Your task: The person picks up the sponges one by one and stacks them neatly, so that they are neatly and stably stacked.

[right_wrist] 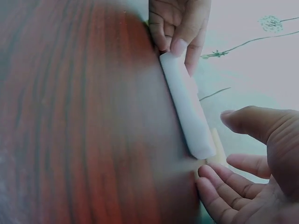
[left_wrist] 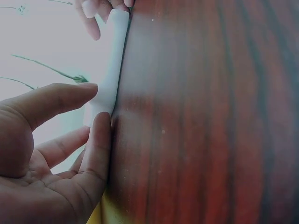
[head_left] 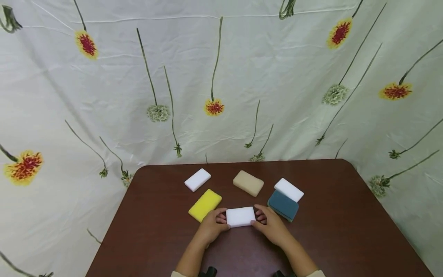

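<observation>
A white rectangular sponge [head_left: 240, 217] lies flat on the table near its front, between both hands. At its left end, my left hand [head_left: 211, 227] holds it, thumb on the near corner and fingertips against the end, as the left wrist view [left_wrist: 56, 154] also shows the hand. My right hand [head_left: 271, 226] is beside the sponge's other end. Seen in the right wrist view, that hand [right_wrist: 261, 163] has its thumb held off the sponge and its fingers spread just past the end. Close to the left hand lies a yellow sponge [head_left: 205, 205]; a dark blue-green sponge [head_left: 283, 205] is by the right.
Farther back on the brown table [head_left: 145, 231] lie another white sponge [head_left: 197, 179] and a beige sponge [head_left: 248, 183]. A third white sponge [head_left: 288, 189] touches the blue-green one. Behind the table hangs a flower-patterned cloth [head_left: 187, 46].
</observation>
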A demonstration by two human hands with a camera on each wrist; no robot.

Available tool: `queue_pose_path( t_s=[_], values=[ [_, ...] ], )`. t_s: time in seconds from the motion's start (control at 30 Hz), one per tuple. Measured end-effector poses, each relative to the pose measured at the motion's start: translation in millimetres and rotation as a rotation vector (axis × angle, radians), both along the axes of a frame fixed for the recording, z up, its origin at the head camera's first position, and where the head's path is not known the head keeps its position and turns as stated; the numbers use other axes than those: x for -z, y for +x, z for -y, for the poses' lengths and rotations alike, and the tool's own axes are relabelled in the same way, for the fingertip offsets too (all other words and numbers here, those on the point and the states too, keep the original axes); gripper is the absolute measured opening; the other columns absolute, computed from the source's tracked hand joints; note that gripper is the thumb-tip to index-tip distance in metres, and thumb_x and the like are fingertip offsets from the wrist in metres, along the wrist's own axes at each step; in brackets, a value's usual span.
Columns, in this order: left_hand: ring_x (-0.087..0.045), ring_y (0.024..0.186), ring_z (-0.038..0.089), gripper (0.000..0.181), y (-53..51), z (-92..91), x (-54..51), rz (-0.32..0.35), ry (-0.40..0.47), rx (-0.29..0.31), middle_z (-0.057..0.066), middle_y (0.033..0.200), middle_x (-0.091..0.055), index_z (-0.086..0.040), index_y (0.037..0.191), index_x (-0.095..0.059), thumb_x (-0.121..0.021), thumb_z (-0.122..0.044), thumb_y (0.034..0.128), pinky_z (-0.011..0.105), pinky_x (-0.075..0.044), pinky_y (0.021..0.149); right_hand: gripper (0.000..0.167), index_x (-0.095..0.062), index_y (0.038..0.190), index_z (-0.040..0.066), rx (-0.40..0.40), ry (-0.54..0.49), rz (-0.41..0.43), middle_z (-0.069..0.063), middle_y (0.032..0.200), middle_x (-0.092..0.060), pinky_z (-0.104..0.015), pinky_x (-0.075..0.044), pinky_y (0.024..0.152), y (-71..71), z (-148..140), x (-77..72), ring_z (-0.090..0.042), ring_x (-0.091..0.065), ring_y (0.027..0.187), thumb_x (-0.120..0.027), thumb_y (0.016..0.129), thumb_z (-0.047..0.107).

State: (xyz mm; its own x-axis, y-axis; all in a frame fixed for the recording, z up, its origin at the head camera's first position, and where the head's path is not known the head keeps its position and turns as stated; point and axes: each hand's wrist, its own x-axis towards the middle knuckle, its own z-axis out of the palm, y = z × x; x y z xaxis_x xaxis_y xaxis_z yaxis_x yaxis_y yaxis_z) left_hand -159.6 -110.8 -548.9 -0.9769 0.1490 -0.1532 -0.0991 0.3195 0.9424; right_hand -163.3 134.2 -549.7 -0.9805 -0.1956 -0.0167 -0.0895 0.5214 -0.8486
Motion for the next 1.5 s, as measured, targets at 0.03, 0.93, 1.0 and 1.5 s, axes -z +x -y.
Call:
queue_pose_path(
  t_s=[0.03, 0.93, 1.0, 1.5],
  values=[
    [-0.061, 0.091, 0.018, 0.062, 0.3, -0.2, 0.0, 0.003, 0.004, 0.000, 0.015, 0.105, -0.060, 0.005, 0.136, -0.057, -0.078, 0.004, 0.0784, 0.023, -0.051, 0.073, 0.057, -0.058, 0.140, 0.006, 0.008, -0.004, 0.000, -0.008, 0.116, -0.062, -0.025, -0.053, 0.085, 0.4, -0.4, -0.8, -0.016, -0.060, 0.101, -0.078, 0.089, 0.022],
    [-0.059, 0.092, 0.018, 0.066, 1.3, -0.9, 1.7, 0.011, -0.012, 0.000, 0.013, 0.106, -0.058, -0.001, 0.141, -0.057, -0.080, 0.001, 0.0793, 0.022, -0.050, 0.073, 0.061, -0.051, 0.145, 0.006, 0.172, -0.039, -0.154, -0.012, 0.134, -0.057, -0.040, -0.052, 0.098, 3.1, -34.1, -27.1, -0.026, -0.059, 0.118, -0.076, 0.092, 0.023],
    [-0.059, 0.092, 0.019, 0.067, 1.4, -0.6, 1.8, 0.013, -0.006, 0.001, 0.013, 0.106, -0.058, -0.001, 0.142, -0.057, -0.080, 0.001, 0.0792, 0.022, -0.049, 0.073, 0.060, -0.053, 0.144, 0.007, 0.205, -0.038, -0.164, -0.012, 0.133, -0.058, -0.038, -0.052, 0.098, 3.0, -37.3, -27.2, -0.025, -0.059, 0.118, -0.077, 0.091, 0.022],
    [-0.059, 0.095, 0.018, 0.064, 1.8, -1.2, 1.5, 0.006, -0.008, -0.010, 0.014, 0.108, -0.057, -0.001, 0.141, -0.057, -0.080, 0.001, 0.0806, 0.021, -0.050, 0.073, 0.066, -0.044, 0.150, 0.008, 0.355, 0.005, -0.104, -0.016, 0.142, -0.048, -0.051, -0.042, 0.110, 7.8, -67.4, -22.9, -0.034, -0.049, 0.132, -0.073, 0.094, 0.030]
  ],
)
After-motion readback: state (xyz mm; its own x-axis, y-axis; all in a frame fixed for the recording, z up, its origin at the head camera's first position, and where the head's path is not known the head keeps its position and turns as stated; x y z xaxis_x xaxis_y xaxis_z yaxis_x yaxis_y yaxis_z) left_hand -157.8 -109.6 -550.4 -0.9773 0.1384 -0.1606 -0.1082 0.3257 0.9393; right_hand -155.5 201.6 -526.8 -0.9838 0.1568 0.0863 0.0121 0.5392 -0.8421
